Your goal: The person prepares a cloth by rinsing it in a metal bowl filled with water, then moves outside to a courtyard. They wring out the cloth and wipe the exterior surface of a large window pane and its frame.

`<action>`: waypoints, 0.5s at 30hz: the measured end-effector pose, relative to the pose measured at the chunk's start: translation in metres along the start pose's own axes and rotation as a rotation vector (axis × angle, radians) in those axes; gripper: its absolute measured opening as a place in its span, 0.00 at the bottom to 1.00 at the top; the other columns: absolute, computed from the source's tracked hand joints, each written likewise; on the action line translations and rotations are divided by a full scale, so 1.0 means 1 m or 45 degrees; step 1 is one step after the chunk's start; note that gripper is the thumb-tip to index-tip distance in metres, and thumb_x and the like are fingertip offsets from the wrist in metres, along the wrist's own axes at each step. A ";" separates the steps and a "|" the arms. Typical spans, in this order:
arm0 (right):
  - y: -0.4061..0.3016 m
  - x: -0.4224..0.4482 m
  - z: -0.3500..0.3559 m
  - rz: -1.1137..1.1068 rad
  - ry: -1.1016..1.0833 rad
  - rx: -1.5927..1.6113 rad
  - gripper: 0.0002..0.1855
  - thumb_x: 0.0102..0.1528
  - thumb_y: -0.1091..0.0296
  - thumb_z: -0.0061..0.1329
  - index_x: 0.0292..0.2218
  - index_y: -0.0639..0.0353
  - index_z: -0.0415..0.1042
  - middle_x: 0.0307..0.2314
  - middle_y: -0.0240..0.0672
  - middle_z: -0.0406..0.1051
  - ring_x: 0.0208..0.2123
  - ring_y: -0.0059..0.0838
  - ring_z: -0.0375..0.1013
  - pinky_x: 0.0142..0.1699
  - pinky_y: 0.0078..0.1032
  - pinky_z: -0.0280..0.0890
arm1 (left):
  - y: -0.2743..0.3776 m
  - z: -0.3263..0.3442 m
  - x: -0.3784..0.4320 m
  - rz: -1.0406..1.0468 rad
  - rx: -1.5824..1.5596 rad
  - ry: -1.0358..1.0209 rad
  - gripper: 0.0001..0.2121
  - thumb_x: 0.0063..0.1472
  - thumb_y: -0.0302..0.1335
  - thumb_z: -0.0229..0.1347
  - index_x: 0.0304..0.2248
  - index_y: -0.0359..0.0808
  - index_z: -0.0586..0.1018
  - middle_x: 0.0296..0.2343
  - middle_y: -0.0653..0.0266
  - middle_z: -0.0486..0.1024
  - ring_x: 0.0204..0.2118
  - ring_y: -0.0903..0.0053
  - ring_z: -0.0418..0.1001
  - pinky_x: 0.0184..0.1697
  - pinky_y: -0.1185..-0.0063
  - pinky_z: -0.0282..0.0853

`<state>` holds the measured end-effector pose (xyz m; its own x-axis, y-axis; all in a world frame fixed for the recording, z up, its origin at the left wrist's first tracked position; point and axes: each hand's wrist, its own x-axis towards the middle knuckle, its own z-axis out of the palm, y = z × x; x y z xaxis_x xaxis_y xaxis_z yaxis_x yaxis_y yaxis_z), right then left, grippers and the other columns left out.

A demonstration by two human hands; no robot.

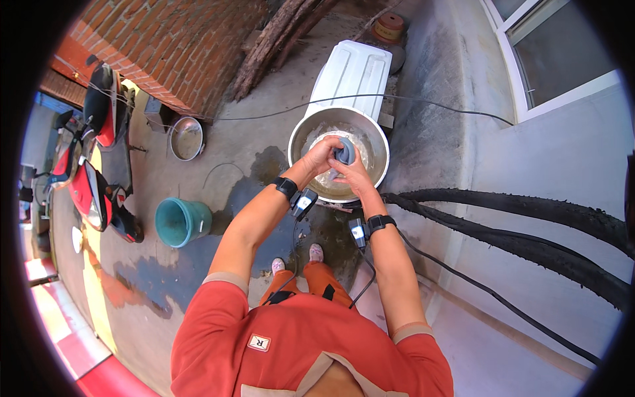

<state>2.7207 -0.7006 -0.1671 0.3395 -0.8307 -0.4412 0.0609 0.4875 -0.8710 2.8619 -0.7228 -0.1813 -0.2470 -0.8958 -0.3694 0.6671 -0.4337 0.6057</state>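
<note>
Both hands are over a wide metal basin (296, 136) that holds some shallow, cloudy water. A twisted grey-blue cloth (346, 151) is bunched between them. My left hand (321, 155) grips the cloth from the left, at its upper part. Lower and to the right, my right hand (355, 173) has its fingers wrapped around the same cloth. A short end of the fabric hangs beneath the hands, above the water. Parts of the cloth are hidden by the fingers.
Behind the basin lies a ribbed white plastic panel (351, 74). A teal bucket (183, 222) and a shallow metal pan (187, 139) are on the left, before a red-and-black scooter (92, 193). Thick black pipes (516, 201) run along the right wall. A thin cable (347, 97) crosses beyond the basin.
</note>
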 end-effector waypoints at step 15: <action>-0.004 0.024 -0.002 0.405 -0.108 0.229 0.12 0.55 0.60 0.46 0.24 0.54 0.62 0.13 0.26 0.57 0.12 0.16 0.53 0.14 0.15 0.41 | -0.009 0.021 -0.031 0.832 1.885 0.278 0.21 0.61 0.39 0.48 0.49 0.32 0.69 0.34 0.47 0.66 0.39 0.56 0.63 0.46 0.69 0.61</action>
<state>2.7271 -0.7229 -0.1748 0.4438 -0.6088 -0.6575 0.1013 0.7631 -0.6382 2.8489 -0.6935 -0.1602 -0.0246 -0.9799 0.1981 -0.6379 0.1680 0.7516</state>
